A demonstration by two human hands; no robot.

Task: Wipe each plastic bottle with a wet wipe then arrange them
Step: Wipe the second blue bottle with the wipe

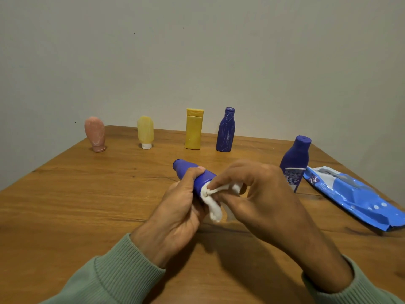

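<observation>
Blue bottle (190, 171) held near-horizontal, cap pointing far-left; base probably under wipe (212, 201).

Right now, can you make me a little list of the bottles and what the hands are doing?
left hand: grips the held bottle, blue, cap pointing away
right hand: pinches the wipe against that bottle's near end
back row: pink bottle, pale bottle, yellow bottle, streaked bottle, all standing
right side: labelled bottle, standing by the pack
surface: table, wooden
</observation>
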